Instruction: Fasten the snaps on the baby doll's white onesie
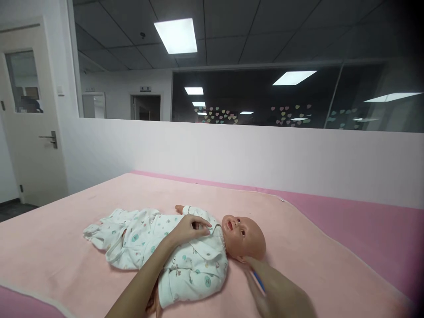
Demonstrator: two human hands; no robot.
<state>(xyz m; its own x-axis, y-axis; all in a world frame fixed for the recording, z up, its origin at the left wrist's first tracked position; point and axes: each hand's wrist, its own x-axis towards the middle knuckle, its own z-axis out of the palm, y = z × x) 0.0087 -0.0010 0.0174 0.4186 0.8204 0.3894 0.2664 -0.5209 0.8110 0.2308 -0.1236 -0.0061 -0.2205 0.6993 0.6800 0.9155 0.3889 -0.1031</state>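
A baby doll [247,234] lies on its back, its bald head to the right and its legs to the left. It wears a white printed outfit [195,265]. My left hand [190,229] rests on the doll's chest near the collar, with its fingers curved and the thumb and fingertips close together; whether they pinch the cloth is hard to see. My right hand [265,282] is beside the doll's head, near the ear, blurred. Something blue [259,282] shows along it, and its fingers are smeared by motion.
The doll lies on a pink padded sheet [298,274] over a darker pink surface [364,221]. Behind stands a low white wall [232,154] with glass above. A door [36,132] is at the far left.
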